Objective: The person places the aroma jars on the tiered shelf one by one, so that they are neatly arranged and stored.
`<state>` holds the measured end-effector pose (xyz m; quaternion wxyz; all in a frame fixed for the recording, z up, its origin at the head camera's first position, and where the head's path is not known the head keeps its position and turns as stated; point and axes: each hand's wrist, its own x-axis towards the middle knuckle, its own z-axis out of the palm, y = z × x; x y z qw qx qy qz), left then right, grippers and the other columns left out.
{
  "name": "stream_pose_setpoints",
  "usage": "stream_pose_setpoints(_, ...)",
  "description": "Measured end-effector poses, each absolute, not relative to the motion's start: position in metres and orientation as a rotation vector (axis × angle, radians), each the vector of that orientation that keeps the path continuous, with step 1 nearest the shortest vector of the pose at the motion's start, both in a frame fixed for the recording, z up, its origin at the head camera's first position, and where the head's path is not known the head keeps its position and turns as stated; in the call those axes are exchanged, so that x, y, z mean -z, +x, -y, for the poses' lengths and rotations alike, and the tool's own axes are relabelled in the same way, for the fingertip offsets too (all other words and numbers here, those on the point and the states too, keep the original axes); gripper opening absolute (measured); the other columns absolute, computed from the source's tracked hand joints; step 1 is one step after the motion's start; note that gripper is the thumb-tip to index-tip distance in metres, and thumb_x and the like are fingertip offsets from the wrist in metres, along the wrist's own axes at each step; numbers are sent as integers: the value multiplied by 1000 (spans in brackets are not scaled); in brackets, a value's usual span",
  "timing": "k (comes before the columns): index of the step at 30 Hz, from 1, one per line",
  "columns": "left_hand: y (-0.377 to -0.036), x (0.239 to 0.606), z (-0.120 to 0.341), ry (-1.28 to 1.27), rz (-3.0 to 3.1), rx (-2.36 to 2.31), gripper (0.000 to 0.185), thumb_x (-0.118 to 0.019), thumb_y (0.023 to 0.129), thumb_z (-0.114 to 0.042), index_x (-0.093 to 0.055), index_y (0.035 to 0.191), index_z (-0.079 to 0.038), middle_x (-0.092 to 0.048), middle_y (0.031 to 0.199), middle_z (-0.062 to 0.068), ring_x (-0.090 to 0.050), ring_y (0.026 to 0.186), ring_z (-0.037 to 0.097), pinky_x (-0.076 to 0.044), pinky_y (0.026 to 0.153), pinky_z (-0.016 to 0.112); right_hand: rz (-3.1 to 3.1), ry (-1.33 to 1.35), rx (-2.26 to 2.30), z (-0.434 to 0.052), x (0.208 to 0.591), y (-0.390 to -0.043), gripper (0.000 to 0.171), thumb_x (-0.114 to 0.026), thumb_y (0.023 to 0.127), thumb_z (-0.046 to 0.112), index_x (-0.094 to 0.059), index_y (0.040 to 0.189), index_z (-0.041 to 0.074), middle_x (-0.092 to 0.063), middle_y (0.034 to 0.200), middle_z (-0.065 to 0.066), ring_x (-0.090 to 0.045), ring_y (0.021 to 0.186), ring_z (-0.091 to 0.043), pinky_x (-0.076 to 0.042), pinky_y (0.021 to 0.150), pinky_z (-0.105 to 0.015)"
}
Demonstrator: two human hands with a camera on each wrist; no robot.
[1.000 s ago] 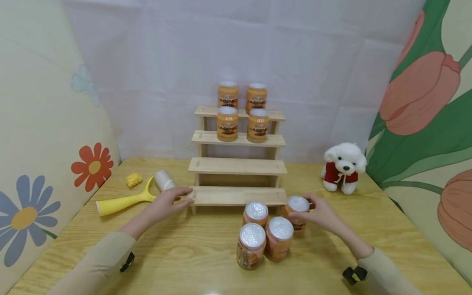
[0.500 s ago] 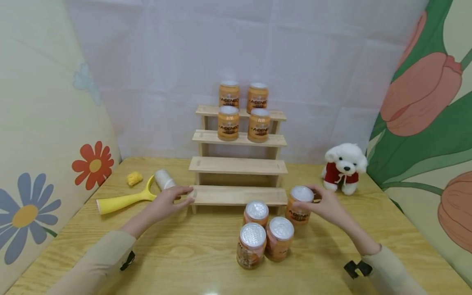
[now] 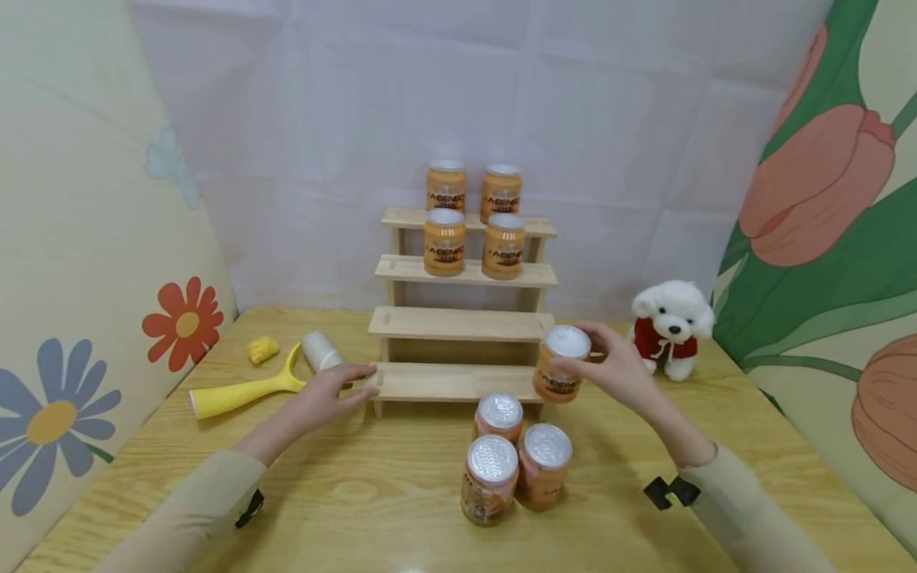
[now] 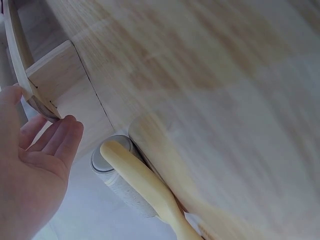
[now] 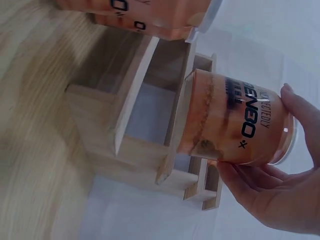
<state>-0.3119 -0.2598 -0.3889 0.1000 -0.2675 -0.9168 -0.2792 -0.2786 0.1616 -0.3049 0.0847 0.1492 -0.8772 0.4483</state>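
Note:
My right hand [image 3: 618, 364] holds an orange can [image 3: 557, 382] with a silver lid, thumb on one side and fingers on the other. The can hangs tilted by the right end of the lowest step of a wooden stepped shelf [image 3: 458, 322]; in the right wrist view, the can [image 5: 235, 117] appears clear of the tabletop. At the shelf's lower left end my left hand [image 3: 325, 402] grips the step's edge; the left wrist view has the thumb above and the fingers [image 4: 62, 135] below it. Two cans [image 3: 445, 243] stand on the second step from the top, two more [image 3: 501, 193] on the top step.
Three cans [image 3: 490, 469] cluster on the table in front of the shelf. To the left lie a yellow-handled lint roller [image 3: 243, 395], its grey-white roll [image 3: 320, 350] and a small yellow bundle [image 3: 263, 349]. A white plush dog [image 3: 672, 322] sits at the right.
My right hand has lifted the can off the table and carried it up and then left to the lowest step's end. The left hand stays in place.

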Motion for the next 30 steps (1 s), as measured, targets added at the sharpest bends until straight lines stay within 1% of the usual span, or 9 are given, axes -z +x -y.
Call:
stream_pose_setpoints(3, -312, 389, 261, -787, 2710, 821, 43, -62, 92, -22, -56, 124, 6, -58, 124, 24, -58, 111, 39, -53, 90, 47, 2583, 476, -1377, -151, 299, -284, 60, -75, 80, 31, -52, 129, 5, -62, 118, -15, -59, 104, -27, -53, 79, -28)
stream_pose_setpoints(11, -313, 389, 261, -800, 2694, 842, 41, -62, 91, -21, -58, 122, 6, -59, 123, 23, -58, 111, 38, -52, 91, 47, 2530, 545, -1442, -125, 286, -301, 57, -75, 80, 35, -54, 128, 13, -62, 115, -10, -61, 103, -24, -56, 80, -33)
stream_pose_setpoints(16, -312, 389, 260, -800, 2696, 839, 41, -63, 91, -21, -58, 123, 5, -59, 123, 23, -58, 111, 38, -52, 92, 48, 2510, 574, -1486, -108, 277, -311, 57, -75, 80, 34, -54, 128, 13, -61, 115, -10, -61, 102, -25, -57, 77, -32)
stream_pose_setpoints(20, -312, 390, 260, -800, 2689, 831, 41, -63, 91, -20, -58, 122, 5, -60, 123, 22, -58, 111, 37, -52, 92, 48, 2510, 592, -1486, -94, 269, -320, 58, -75, 80, 32, -53, 130, 11, -61, 115, -11, -61, 102, -25, -57, 79, -33)
stream_pose_setpoints(25, -312, 389, 261, -798, 2678, 823, 39, -64, 90, -19, -59, 121, 5, -60, 122, 22, -59, 111, 36, -52, 92, 47, 2520, 615, -1460, -76, 261, -329, 59, -74, 81, 34, -52, 132, 13, -61, 116, -9, -61, 102, -23, -56, 81, -35)
stream_pose_setpoints(30, -310, 388, 260, -795, 2698, 820, 41, -63, 91, -21, -58, 123, 5, -60, 123, 22, -58, 111, 37, -51, 93, 47, 2551, 613, -1433, -60, 259, -340, 61, -75, 79, 34, -52, 130, 10, -59, 119, -11, -59, 105, -26, -57, 80, -35)
